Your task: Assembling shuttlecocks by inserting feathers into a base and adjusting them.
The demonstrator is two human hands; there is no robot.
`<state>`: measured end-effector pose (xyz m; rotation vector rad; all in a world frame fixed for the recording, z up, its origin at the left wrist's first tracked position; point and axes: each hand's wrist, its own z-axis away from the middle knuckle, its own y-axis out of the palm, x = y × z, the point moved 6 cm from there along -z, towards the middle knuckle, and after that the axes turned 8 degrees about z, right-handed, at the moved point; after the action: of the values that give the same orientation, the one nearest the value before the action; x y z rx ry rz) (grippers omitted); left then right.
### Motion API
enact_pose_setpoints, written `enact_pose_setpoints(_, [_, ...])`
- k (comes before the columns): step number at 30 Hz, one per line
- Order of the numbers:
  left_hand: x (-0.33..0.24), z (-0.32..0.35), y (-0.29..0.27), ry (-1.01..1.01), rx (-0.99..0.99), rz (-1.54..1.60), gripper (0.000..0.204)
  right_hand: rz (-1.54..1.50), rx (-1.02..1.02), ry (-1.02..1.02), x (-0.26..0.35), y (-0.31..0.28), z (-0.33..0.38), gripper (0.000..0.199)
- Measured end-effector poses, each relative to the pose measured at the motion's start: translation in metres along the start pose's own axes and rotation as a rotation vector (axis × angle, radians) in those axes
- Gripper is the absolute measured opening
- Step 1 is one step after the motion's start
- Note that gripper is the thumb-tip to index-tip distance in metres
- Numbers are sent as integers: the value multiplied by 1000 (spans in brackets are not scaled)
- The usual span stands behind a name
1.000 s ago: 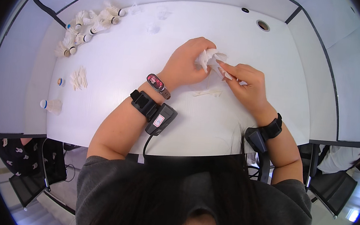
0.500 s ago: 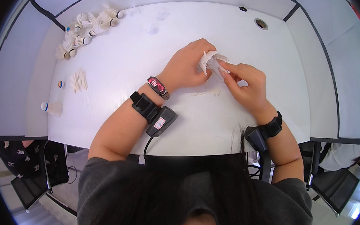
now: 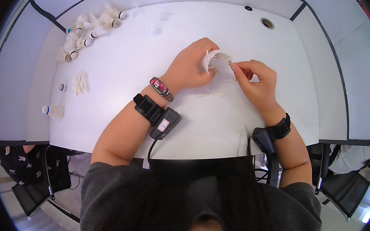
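My left hand (image 3: 193, 64) is wrapped around a white feather shuttlecock (image 3: 211, 61), its open feather end tilted toward my right hand. The cork end is hidden in the left hand. Thumb and fingers of my right hand (image 3: 260, 87) are pinched together at the right edge of the skirt, on a feather (image 3: 231, 71) whose outline is faint against the white table. Below the hands, a few thin pale feather strips (image 3: 212, 94) lie on the table.
Several shuttlecocks (image 3: 84, 42) are heaped at the back left. Nearer lie a small pile of feather pieces (image 3: 81, 83), a small round cap-like piece (image 3: 62, 87) and one shuttlecock (image 3: 54, 111) on its side. Partition walls (image 3: 329, 79) edge the table; a cable hole (image 3: 267, 23) is far right.
My right hand has shifted slightly right, its fingertips moving from inside the feather skirt to its outer edge. My left hand keeps hold of the shuttlecock, nearly still.
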<state>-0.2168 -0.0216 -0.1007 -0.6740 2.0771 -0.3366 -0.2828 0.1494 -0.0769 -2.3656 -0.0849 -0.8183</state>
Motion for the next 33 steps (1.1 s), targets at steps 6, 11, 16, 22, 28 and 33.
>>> enact_pose_setpoints(6, [-5,1,-2,36,-7,49,31,-50,57,44,-1,5,2,8])
enact_pose_setpoints(11, [-11,-1,-1,29,3,58,30,-83,91,72,-2,6,2,12])
enact_pose_setpoints(16, [-17,-2,1,14,42,-29,29,-79,85,62,-1,3,2,15])
enact_pose_setpoints(22, [-24,-3,1,93,52,-57,31,-40,77,-24,6,1,2,14])
enact_pose_setpoints(28, [-21,0,4,24,107,-92,35,-43,103,-1,5,2,3,11])
enact_pose_setpoints(33, [-12,1,6,-84,192,-159,39,-52,101,1,3,5,2,11])
